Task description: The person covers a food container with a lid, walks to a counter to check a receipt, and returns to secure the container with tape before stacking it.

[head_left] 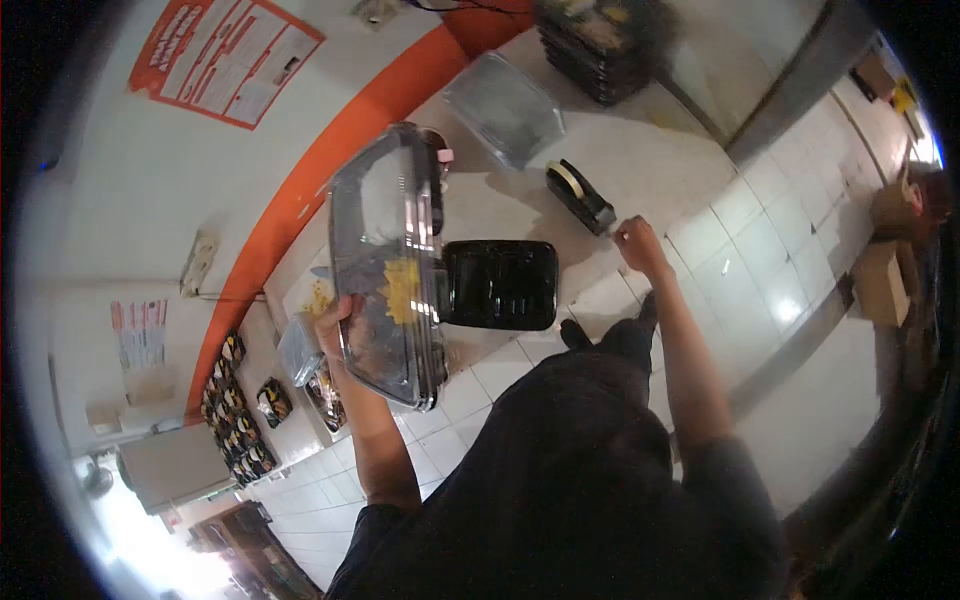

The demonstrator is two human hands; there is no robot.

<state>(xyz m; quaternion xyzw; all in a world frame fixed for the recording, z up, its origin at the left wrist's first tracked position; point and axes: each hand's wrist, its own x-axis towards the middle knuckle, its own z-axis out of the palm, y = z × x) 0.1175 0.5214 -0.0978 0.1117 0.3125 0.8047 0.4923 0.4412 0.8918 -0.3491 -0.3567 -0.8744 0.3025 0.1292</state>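
My left hand [338, 318] grips a food tray with a clear lid [385, 270], tilted up on its side. Through the lid, something yellow and other food show dimly. At the counter's front edge my right hand [639, 243] is pinched closed beside the cutting end of a black tape dispenser [578, 195]. A small pale bit of tape [613, 229] seems to run between the dispenser and my fingertips. Between my hands an empty black tray [502, 285] lies on the counter, partly behind the lidded one.
A clear plastic lid [505, 108] lies farther back on the white counter [500, 200]. Stacked black trays [605, 45] stand beyond it. Several small packed boxes [235, 425] are lined up at the left. Cardboard boxes [882, 280] are at the far right.
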